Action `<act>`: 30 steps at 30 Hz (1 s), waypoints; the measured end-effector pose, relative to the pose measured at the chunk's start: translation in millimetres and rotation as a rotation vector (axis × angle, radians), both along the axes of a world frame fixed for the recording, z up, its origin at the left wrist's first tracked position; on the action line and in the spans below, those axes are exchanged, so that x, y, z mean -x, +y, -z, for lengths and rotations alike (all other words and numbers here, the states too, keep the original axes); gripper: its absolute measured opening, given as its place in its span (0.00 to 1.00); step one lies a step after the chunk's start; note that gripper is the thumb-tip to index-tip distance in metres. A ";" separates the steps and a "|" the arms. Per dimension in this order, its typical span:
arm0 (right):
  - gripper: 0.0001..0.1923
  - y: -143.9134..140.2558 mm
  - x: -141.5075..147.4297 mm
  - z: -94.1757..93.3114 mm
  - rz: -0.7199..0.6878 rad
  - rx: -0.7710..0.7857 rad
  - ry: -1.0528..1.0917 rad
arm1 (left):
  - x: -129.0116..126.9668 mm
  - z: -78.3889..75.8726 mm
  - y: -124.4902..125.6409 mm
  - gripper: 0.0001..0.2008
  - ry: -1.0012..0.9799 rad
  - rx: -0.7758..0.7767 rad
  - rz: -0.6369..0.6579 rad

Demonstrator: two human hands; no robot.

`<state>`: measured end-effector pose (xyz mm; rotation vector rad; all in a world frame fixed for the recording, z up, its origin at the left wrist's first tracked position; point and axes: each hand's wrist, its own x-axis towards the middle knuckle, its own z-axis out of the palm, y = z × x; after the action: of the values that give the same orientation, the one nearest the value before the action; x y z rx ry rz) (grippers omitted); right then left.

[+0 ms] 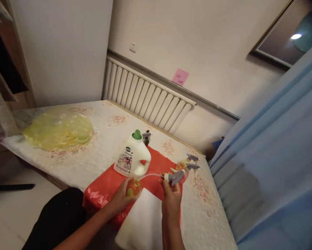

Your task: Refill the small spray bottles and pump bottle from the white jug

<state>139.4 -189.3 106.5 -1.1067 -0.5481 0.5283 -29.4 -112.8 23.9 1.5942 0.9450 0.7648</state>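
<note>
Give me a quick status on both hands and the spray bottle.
Left hand grips small orange bottle. Right hand holds grey trigger sprayer, tube out of the bottle. White jug close behind.

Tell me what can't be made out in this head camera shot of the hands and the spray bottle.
- Small bottle, head view: mostly wrapped by the left hand, so its label is hidden.
- Trigger sprayer: the right hand covers its base.
- White jug: label print too small to read.
- Pink note: writing too small.
- Yellow bag: contents blurred.
</note>
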 end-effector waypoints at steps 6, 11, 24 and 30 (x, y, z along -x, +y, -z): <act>0.26 -4.0 -5.6 7.6 -0.037 0.094 -0.055 | -0.1 -2.3 0.3 0.36 0.005 0.005 -0.007; 0.28 -11.3 0.0 5.8 -0.080 0.119 -0.135 | -0.3 -2.5 0.0 0.36 0.021 0.004 -0.028; 0.21 -20.6 3.4 8.7 -0.175 0.185 -0.298 | 0.0 2.2 0.2 0.37 0.006 -0.016 -0.014; 0.20 -23.4 12.1 -7.5 -0.203 0.215 -0.311 | -0.5 0.8 -0.4 0.38 0.009 0.005 -0.007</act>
<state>127.3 -212.6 114.0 -1.3576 -0.8971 0.6049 -28.9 -113.1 23.1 1.5923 0.9582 0.7604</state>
